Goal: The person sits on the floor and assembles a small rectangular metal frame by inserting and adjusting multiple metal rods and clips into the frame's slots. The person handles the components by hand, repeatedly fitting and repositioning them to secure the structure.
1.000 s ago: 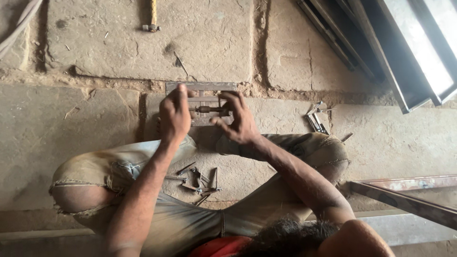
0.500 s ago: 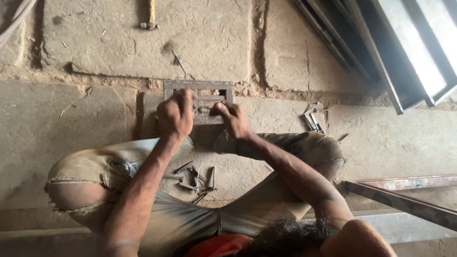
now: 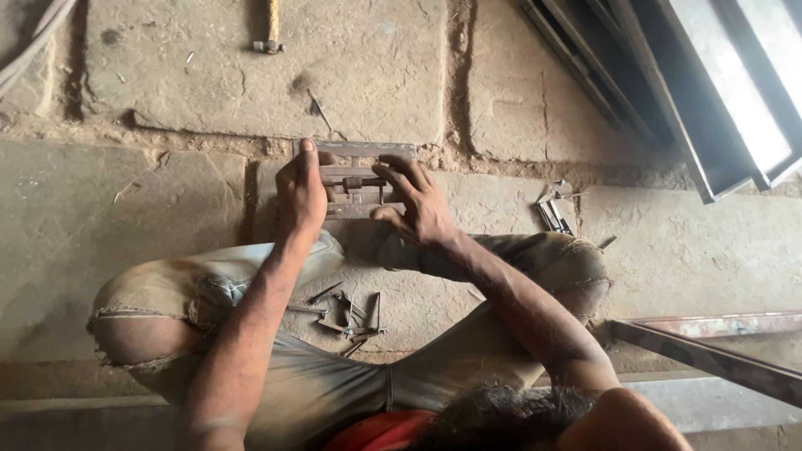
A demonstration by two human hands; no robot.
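Head view, looking down on a small metal frame with cross bars and a short bolt-like rod, lying flat on the stone floor just ahead of the knees. Left hand clamped over the frame's left side, one finger stretched up to the top bar. Right hand spread on the right side, fingertips pinching the rod's end. Hands close together, both touching the frame. Between the crossed legs, a loose heap of small metal pieces. Off to the right, a few more metal bits. Farther up the floor, a hammer. At upper right, dark metal frames; at lower right, a rusty angle bar.
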